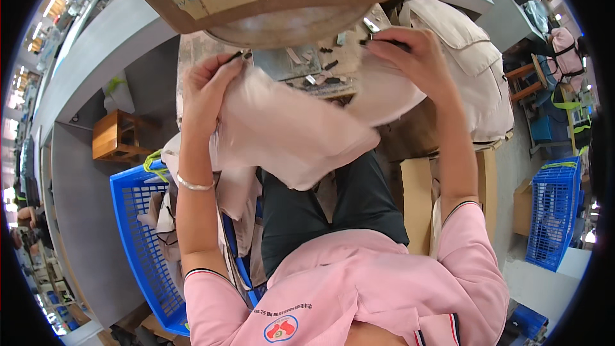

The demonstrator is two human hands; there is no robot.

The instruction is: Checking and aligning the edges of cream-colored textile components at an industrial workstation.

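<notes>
Two hands are noted, fingers closed. By the left hand, at 10 o'clock, pale pink fabric is pinched by its dark-tipped corner and draped across the centre. By the right hand, at 2 o'clock, a dark piece is gripped; whether fabric is also held cannot be told. At 8 o'clock, pale cloth pieces are contained in a blue basket.

Upright view from the head, wide fisheye, facing down, fingers near
</notes>
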